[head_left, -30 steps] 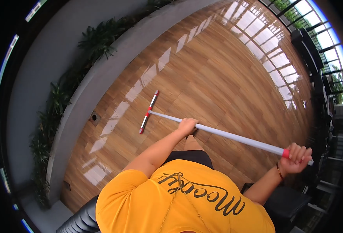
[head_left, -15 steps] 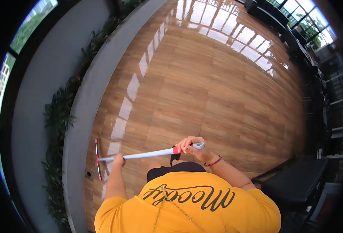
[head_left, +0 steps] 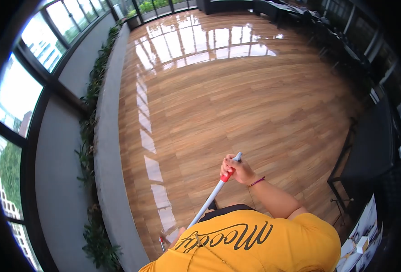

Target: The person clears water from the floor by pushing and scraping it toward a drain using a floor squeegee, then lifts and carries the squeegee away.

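Note:
My right hand (head_left: pixel 237 170) is wrapped around the top of a long-handled mop, at the red collar near the end of its pale grey pole (head_left: pixel 208 199). A thin bracelet circles that wrist. My left hand (head_left: pixel 181 232) is at the lower pole, closed around it as far as I can tell, mostly covered by the yellow shirt (head_left: pixel 255 240). The pole slants down to the left, past my body. Only a small red and grey tip of the mop head (head_left: pixel 162 243) shows on the floor at the lower left; the remainder is hidden.
Glossy wood-look floor (head_left: pixel 209 122) stretches ahead, with window reflections. Along the left runs a low grey ledge (head_left: pixel 109 158) with plants (head_left: pixel 98 245) behind it. A black table (head_left: pixel 368 145) stands at right, with a marbled surface (head_left: pixel 361 240) below. Dark furniture lines the far right.
My view has turned and lifted toward the windows. The mop pole now stands steeper in view, and its head has swung down and nearer my body. My left hand has dropped partly behind the shirt.

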Demonstrator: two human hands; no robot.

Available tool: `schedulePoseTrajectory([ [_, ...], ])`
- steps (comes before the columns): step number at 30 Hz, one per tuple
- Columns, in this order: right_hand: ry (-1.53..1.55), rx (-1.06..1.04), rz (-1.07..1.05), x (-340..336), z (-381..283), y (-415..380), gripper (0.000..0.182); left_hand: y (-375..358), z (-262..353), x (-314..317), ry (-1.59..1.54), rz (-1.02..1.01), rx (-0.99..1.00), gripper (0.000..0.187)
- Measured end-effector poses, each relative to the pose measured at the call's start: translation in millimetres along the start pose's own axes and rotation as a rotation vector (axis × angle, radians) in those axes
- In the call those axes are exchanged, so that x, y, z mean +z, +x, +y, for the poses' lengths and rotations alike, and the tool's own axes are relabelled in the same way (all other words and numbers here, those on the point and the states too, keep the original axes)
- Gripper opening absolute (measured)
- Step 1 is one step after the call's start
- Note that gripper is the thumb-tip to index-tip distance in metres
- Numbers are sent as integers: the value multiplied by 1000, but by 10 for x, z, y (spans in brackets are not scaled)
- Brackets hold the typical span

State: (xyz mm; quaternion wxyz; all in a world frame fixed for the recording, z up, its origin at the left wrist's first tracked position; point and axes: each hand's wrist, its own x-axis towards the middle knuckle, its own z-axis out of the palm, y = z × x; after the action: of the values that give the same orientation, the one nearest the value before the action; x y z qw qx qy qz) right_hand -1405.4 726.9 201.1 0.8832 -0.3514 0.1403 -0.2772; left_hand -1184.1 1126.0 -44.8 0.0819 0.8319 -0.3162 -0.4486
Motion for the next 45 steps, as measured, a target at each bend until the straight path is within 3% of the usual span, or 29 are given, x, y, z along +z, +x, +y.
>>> schedulePoseTrajectory([
  [2, -2, -56, 283, -362, -175, -60, 29, 378, 143, -239, 79, -66, 22, 30],
  [5, -20, -140, 547, -816, -488, -233, 29, 997, 476, -588, 204, -133, 72, 30],
  [8, 32, -250, 679, -1088, -587, -321, 30, 1665, 951, -888, 317, -187, 129, 30],
  [15, 162, -407, 735, -2180, -1056, -181, 31, 2886, 2592, -1144, 479, -233, 206, 29],
  [18, 254, -421, 768, -2593, -1666, 126, 29, 3232, 3395, -1225, 527, -228, 225, 29],
  [26, 184, -482, 624, -3708, -3221, 1089, 24, 4145, 5370, -1377, 580, -187, 243, 30],
  [30, 180, -546, 555, -4304, -3761, 1678, 18, 4729, 6146, -1428, 405, -203, 174, 31],
  [33, 121, -503, 631, -4685, -4136, 2089, 16, 5280, 6765, -1503, 611, -273, 249, 31],
  [38, 140, -556, 778, -5455, -4810, 2380, 14, 6273, 8012, -1710, 702, -436, 297, 31],
  [40, 213, -610, 932, -5704, -5115, 2345, 16, 6694, 8653, -1660, 764, -513, 335, 31],
  [45, 317, -772, 1087, -6412, -5530, 2086, 18, 7565, 10424, -1206, 954, -565, 496, 31],
])
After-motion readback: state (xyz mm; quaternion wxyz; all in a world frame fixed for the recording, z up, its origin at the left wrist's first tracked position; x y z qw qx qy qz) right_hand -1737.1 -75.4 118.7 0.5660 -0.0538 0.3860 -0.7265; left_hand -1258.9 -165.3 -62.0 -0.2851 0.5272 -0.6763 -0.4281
